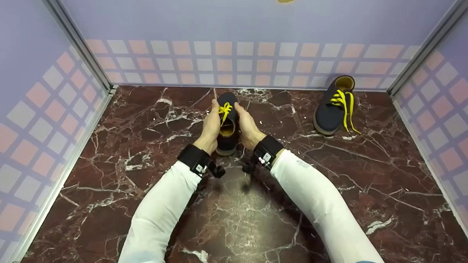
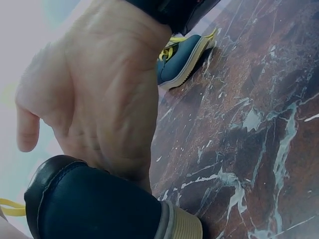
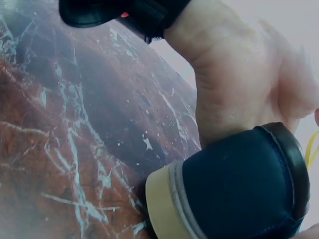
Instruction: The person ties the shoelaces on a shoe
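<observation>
A dark navy shoe (image 1: 226, 141) with yellow laces stands on the marble-patterned floor, toe pointing away from me and heel nearest. My left hand (image 1: 209, 126) lies along its left side, one finger extended past the laces. Against the right side rests my right hand (image 1: 250, 128). In the left wrist view the right hand (image 2: 107, 94) shows its palm beyond the shoe's heel (image 2: 99, 204), thumb held apart. The right wrist view shows the left hand (image 3: 239, 84) beyond the same heel (image 3: 239, 184). Most fingertips are hidden by the shoe.
A matching shoe (image 1: 330, 111) stands at the right by the back wall, heel towards the wall, its yellow laces (image 1: 346, 106) trailing onto the floor. Lilac walls with pink and white squares (image 1: 244, 63) enclose the floor (image 1: 231, 217) at the back and both sides.
</observation>
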